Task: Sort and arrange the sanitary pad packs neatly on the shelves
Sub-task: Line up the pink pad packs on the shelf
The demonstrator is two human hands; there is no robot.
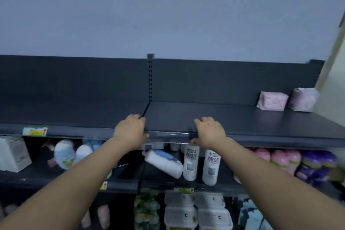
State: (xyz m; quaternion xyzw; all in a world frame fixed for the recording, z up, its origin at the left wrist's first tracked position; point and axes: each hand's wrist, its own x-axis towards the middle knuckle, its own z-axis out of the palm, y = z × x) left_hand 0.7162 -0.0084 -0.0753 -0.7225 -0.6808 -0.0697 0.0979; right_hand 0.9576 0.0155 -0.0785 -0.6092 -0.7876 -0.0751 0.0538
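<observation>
reach is what i need to get right here. both of my hands sit on the front edge of the top shelf [186,115]. the left grip [130,130] is just left of the seam between the two shelf boards, and the right grip [210,130] is a little to the right of it. each has its fingers laid over the top and its thumb tucked against the front rail, so each is closed on the shelf lip and neither carries a pack. the step in hand, as i judge it, is going for the two sanitary pad packs far off to my right, at the end of that same shelf near the back panel. to do it well i would let go of the lip and shift right rather than stretch. i would take one pack at a time by its short sides and set it upright, printed face forward, flush with its neighbour. squeezing the middle would likely dent it, since these look like soft, plastic-wrapped bundles. the pink pack [272,101] is a pale, squat, pillow-like block that leans slightly, its print too blurred to read. the patterned pack [303,100] is whiter with a pink or mauve print, puffier, and turned at a different angle. they stand just beside each other; whether they touch i cannot tell.
</observation>
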